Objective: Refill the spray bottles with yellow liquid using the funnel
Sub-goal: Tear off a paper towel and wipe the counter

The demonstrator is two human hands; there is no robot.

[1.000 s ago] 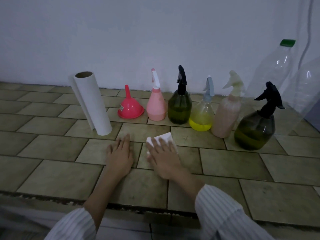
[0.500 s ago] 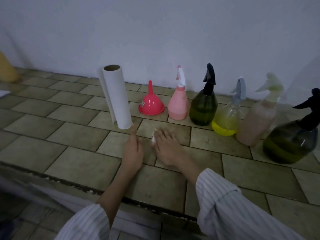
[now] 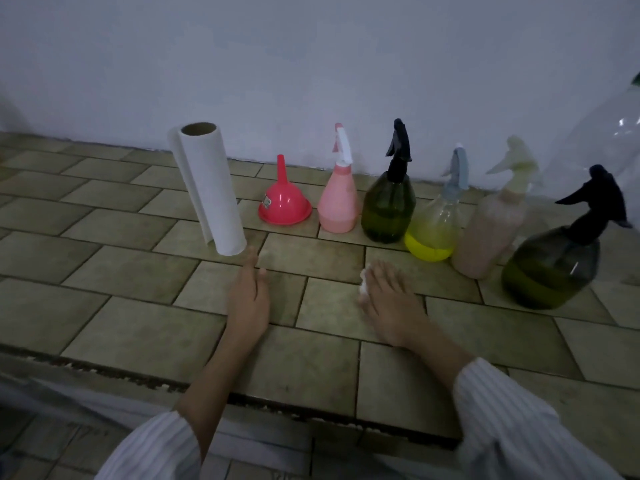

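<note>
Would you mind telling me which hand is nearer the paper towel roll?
Left. The left hand lies flat just below the paper towel roll, fingertips near its base; the right hand presses a white tissue farther right.

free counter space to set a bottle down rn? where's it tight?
Bare tiles lie left of the paper towel roll, and near the front edge right of the right hand. The back row from funnel to the dark green bottle is crowded. The left hand lies by the roll's base.

Upright paper-towel roll (image 3: 207, 188) on tiled counter (image 3: 104, 258)
</note>
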